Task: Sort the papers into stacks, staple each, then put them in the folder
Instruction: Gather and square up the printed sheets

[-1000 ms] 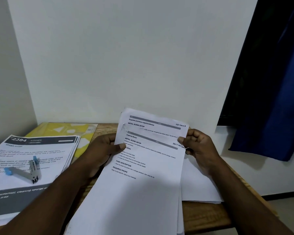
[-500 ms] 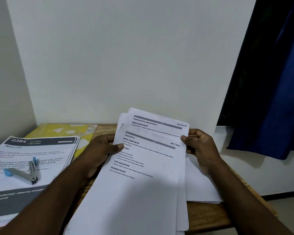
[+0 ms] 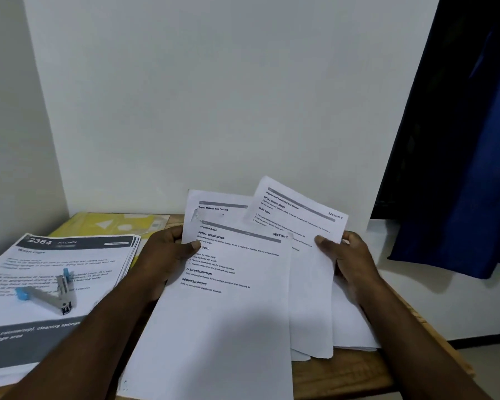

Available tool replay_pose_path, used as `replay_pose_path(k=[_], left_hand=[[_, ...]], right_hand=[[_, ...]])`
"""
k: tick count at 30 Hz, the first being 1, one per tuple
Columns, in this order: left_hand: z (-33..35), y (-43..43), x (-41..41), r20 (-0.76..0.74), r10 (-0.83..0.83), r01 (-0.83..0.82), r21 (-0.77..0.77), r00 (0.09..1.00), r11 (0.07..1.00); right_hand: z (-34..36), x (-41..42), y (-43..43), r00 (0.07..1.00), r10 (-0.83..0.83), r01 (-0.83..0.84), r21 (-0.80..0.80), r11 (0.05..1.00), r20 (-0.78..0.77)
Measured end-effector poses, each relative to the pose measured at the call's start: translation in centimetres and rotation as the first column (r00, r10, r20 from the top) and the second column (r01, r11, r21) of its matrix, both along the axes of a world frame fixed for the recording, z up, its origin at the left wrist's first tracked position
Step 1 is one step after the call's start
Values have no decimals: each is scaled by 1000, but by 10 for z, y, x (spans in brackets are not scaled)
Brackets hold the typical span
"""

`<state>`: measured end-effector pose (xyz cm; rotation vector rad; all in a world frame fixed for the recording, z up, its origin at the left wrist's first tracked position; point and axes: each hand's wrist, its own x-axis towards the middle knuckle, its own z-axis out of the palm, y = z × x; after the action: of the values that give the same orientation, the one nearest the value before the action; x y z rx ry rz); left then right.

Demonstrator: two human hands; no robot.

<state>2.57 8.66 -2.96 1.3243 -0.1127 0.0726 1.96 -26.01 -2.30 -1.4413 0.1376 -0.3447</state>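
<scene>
The left grip point(image 3: 168, 255) clasps a sheaf of papers point(image 3: 228, 313) at its upper left edge, thumb pressed on the printed face and fingers tucked behind. The front page reads "Organise Bread", and a page headed "Travel Makeup Bag Packing" peeks out above it. The sheaf hangs down from that grip towards the near edge of the wooden surface point(image 3: 344, 368).

The right grip point(image 3: 350, 255) pinches a single sheet point(image 3: 298, 209) near its right edge, thumb on top. That sheet is tilted, fanned up and to the right from behind the sheaf, so its header stands above the grip. More loose sheets lie under the right hand.

To the left a printed stack point(image 3: 70, 261) lies flat with a stapler point(image 3: 52, 295) resting on it. A yellow folder point(image 3: 113, 223) lies behind the stack against the wall.
</scene>
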Motion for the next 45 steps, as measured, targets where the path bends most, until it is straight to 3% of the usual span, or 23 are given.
replay_pose_path(k=[2,6,9,20,35,45], left_hand=[[-1,2,2,1,27,-27,-6,1000,1000],[-5,8,10,-13,143,-144,-12,990,990],[-4,13,11,-40,180,-181,-24,983,983],[-2,15,10,-62,190,-190,-2,980,982],[-12,21,23,-68,177,-177,11,982,984],[-6,16,15,-68,184,-183,19,981,983]], right_hand=[[-3,2,1,991,131,-131,-50,990,-12],[-6,12,-10,966,-256,256,-167,952,23],[-3,9,-26,919,-394,388,-213,897,15],[-4,12,-28,924,-380,377,-234,896,32],[-2,11,-17,977,-197,203,-68,977,85],[-3,11,-17,975,-209,218,-136,966,79]])
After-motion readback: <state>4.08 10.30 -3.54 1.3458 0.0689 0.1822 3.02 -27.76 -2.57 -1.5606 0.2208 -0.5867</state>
